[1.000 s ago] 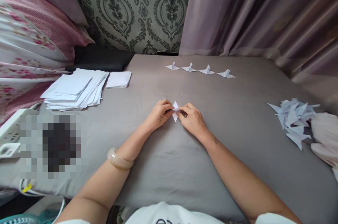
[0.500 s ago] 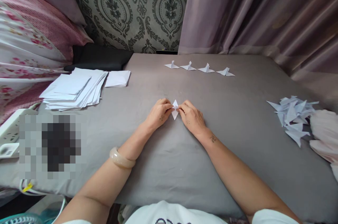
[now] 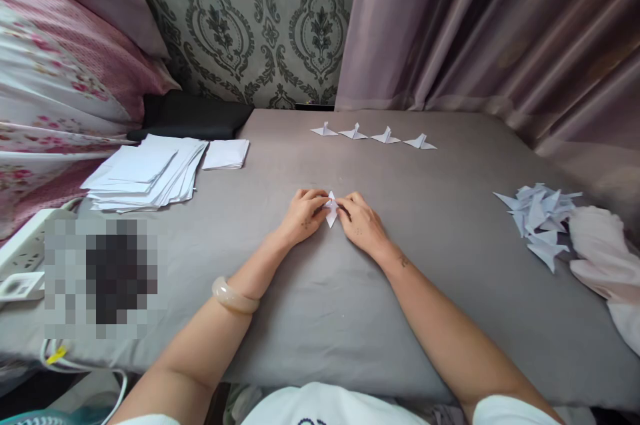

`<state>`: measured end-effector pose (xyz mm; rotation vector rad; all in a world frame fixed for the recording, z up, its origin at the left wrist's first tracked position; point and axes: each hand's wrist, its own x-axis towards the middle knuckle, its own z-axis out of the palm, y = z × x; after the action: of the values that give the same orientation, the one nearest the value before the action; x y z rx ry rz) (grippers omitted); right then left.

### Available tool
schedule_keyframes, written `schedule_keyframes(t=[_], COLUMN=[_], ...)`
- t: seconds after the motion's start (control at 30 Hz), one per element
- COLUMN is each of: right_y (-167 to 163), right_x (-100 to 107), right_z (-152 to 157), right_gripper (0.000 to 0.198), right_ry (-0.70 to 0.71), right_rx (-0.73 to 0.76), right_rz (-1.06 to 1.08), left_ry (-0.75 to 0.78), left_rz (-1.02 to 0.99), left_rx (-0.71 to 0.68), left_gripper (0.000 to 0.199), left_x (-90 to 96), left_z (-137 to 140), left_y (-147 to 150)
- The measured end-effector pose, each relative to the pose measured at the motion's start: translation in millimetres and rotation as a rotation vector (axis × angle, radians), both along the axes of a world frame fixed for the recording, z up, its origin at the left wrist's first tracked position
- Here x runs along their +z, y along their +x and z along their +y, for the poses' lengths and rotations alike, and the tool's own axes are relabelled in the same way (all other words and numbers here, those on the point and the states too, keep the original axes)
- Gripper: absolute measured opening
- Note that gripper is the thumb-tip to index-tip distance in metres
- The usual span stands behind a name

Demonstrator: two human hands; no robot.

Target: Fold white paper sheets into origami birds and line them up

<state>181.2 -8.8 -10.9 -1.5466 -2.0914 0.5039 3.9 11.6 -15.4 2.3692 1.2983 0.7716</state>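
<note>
On the grey sheet [image 3: 320,318], left hand [image 3: 303,217] and right hand [image 3: 361,223] fingers pinch a small folded paper [image 3: 331,209]

We find a domestic bedroom. Evidence: a grey bedsheet [image 3: 320,318] over a mattress serving as work surface, floral pink bedding [image 3: 55,85] stacked at left, damask wallpaper [image 3: 260,18] behind, and mauve curtains [image 3: 480,31] along the right side.
</note>
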Motion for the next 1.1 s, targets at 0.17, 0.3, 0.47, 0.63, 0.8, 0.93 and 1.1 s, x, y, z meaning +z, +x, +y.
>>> schedule_keyframes(t=[0.17, 0.3, 0.47, 0.63, 0.8, 0.93, 1.1], right_y=[6.4, 8.6, 9.8, 7.5, -3.7, -11.2, -10.4], right_x=[-7.7, -8.9, -0.1, 12.0, 13.4, 7.8, 1.9], right_z=[8.2, 13.5, 14.6, 22.1, 31.2, 26.1, 14.6], right_gripper=[0.041, 0.035, 0.029, 0.019, 0.017, 0.016, 0.016], right_ry=[-0.03, -0.139, -0.267, -0.393, -0.383, -0.3, -0.19], right_rx=[-0.059, -0.178, -0.272, -0.391, -0.456, -0.443, -0.322], right_rz=[0.282, 0.535, 0.778, 0.896, 0.903, 0.899, 0.827], left_ry=[-0.152, -0.216, -0.287, -0.379, -0.454, -0.355, -0.336], left_rz=[-0.179, -0.276, -0.417, -0.486, -0.457, -0.426, -0.485], left_rx=[0.041, 0.047, 0.121, 0.142, 0.139, 0.112, 0.163], left_gripper=[0.034, 0.041, 0.04, 0.045, 0.043, 0.031, 0.026], left_x=[4.8, 6.2, 11.0, 17.8, 22.6, 21.0, 11.6], left_z=[-0.9, -1.4, -3.8, -6.3, -2.6, 1.1, 0.9], left_y=[-5.7, -7.6, -5.5, -1.7, 4.0, 8.9, 11.9])
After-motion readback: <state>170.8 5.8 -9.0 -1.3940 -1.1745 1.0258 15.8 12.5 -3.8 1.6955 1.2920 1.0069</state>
